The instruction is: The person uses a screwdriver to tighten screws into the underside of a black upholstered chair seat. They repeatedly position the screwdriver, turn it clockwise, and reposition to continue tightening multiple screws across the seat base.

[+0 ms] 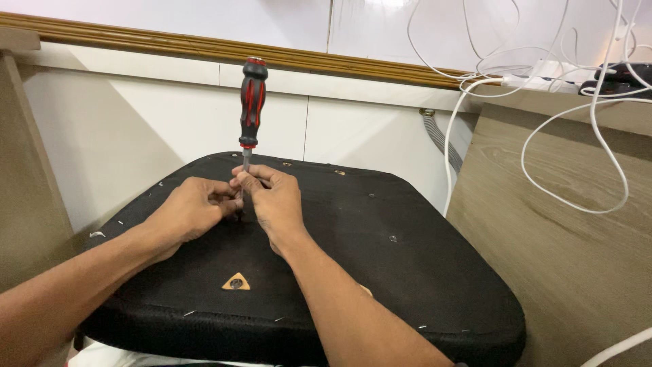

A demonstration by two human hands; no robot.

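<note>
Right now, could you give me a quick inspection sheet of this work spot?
Surface: black fabric-covered seat base, underside up, with staples and screw holes.
Job's things: red-and-black screwdriver standing upright, tip down on the base.
Clutter: triangular wooden cut-out in the fabric.
Hands: left hand and right hand both pinch the screwdriver's shaft near the tip.
Cables: white cables looping over the wooden panel.
Surroundings: white wall, wooden trim, grey hose.

No packages, labels, signs or screens in my view.
</note>
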